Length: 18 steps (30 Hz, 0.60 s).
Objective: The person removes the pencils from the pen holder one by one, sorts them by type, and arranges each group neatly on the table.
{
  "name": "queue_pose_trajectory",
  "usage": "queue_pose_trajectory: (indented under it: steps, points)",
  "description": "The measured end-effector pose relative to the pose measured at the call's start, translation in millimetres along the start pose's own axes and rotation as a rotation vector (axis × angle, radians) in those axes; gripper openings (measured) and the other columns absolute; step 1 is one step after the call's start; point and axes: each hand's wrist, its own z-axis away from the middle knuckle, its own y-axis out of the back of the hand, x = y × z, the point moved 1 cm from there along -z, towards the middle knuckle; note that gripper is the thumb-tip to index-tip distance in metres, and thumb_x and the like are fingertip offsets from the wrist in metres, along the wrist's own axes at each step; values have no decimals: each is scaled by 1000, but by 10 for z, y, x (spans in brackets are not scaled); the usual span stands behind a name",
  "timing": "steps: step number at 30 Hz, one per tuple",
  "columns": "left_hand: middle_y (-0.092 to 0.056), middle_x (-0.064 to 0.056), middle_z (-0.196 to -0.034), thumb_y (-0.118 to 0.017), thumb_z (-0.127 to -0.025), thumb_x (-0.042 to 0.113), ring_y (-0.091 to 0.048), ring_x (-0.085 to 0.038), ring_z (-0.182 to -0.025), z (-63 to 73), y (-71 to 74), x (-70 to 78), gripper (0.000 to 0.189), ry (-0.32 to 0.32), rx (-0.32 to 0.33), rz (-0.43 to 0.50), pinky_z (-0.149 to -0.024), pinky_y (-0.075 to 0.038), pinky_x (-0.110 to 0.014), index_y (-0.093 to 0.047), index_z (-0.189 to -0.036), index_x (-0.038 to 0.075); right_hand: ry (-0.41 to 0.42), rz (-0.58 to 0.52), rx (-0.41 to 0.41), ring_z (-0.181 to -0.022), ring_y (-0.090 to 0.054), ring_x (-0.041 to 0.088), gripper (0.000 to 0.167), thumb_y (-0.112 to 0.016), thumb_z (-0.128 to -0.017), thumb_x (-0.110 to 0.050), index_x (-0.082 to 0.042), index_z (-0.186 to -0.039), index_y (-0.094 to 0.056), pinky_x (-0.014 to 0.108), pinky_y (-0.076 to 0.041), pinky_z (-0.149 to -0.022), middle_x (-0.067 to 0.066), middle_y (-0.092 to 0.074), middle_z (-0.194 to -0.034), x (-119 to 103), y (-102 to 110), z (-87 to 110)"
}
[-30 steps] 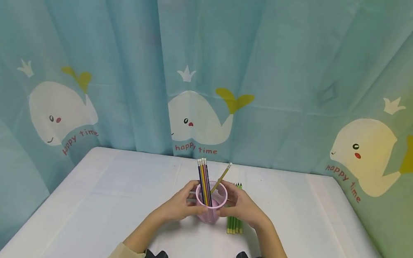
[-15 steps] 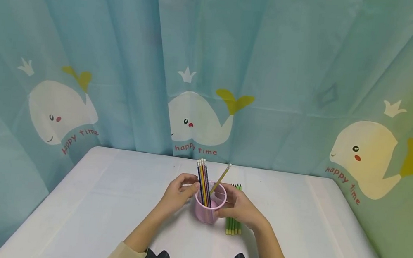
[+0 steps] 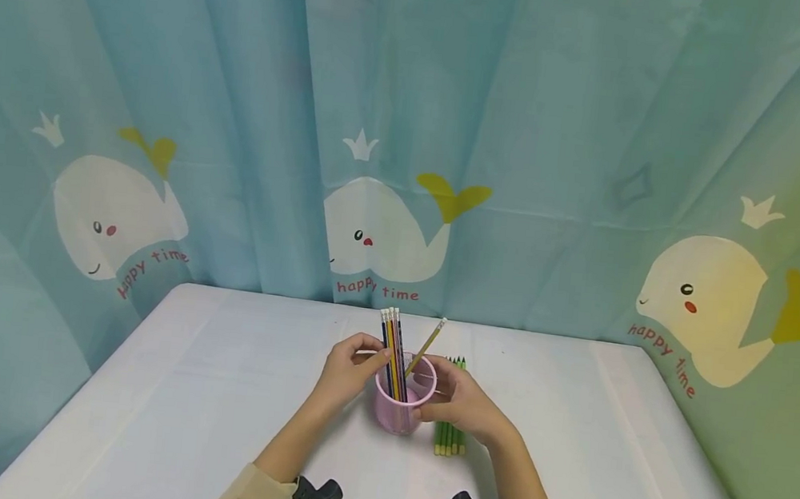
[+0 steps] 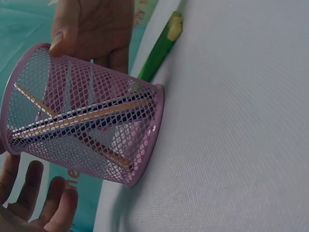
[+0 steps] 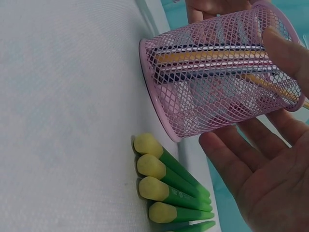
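Observation:
A pink mesh pencil cup (image 3: 394, 416) is tilted slightly on the white table. Inside, several striped pencils (image 3: 397, 358) with white eraser ends lean left, and a single gold pencil (image 3: 427, 344) leans right. My right hand (image 3: 468, 405) holds the cup's right side, thumb in front and fingers behind, also seen as spread fingers (image 5: 241, 150) in the right wrist view. At the rim, my left hand (image 3: 345, 373) pinches the striped pencils between thumb and index finger. Its other fingers (image 4: 46, 193) hang loosely bent beside the cup in the left wrist view.
Several green pencils (image 3: 450, 439) with yellow ends lie side by side on the table, just right of the cup under my right hand. A blue curtain (image 3: 555, 216) with whale prints hangs behind the white table (image 3: 211, 408).
My left hand has let go of the cup's left side and moved up to the striped pencils at the rim. My right hand has stayed on the cup, which has barely shifted.

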Motion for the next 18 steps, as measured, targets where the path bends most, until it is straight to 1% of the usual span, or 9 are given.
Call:
queue_pose_trajectory:
  steps: [4, 6, 9, 12, 15, 18]
  points:
    - [-68, -9, -112, -71, -93, 24, -67, -26, -106, 5, -4, 7, 17, -11, 13, -25, -80, -59, -34, -67, -98, 8, -1, 5, -2, -133, -49, 41, 79, -78, -78, 0, 1, -147, -40, 52, -43, -110, 17, -53, -142, 3, 3, -1]
    - [-68, -9, -113, -71, -93, 24, -66, -28, -107, 6, 3, 16, 17, -24, 23, -31, -80, -60, -36, -67, -98, 9, 0, 5, -5, -133, -49, 41, 79, -78, -78, 1, 2, -147, -39, 52, -44, -110, 18, -53, -142, 3, 5, -6]
    - [-68, -8, -113, -70, -93, 24, -66, -28, -108, 12, 25, 45, 16, -38, 44, -43, -82, -59, -39, -67, -97, 10, 2, 8, -5, -133, -48, 41, 79, -79, -78, 0, 2, -147, -40, 52, -44, -110, 18, -54, -142, 2, 8, -11]
    - [-68, -6, -112, -70, -93, 22, -65, -27, -108, 20, 50, 84, 13, -49, 63, -46, -89, -56, -43, -67, -97, 11, 2, 11, -3, -133, -48, 42, 79, -79, -77, 0, 2, -146, -41, 52, -44, -110, 18, -54, -141, 1, 8, -13]
    - [-68, -6, -111, -70, -93, 21, -65, -26, -108, 21, 78, 109, 13, -71, 63, -32, -95, -53, -47, -66, -98, 10, -5, 17, 4, -134, -48, 42, 80, -80, -77, 0, 2, -146, -41, 51, -44, -110, 19, -54, -142, 5, 7, -12]
    - [-68, -7, -109, -70, -93, 20, -66, -26, -108, 18, 116, 117, 13, -100, 55, -12, -96, -52, -49, -66, -98, 8, -16, 33, 18, -135, -47, 40, 80, -81, -77, -2, 2, -146, -41, 49, -44, -110, 18, -54, -143, 11, 5, -13]
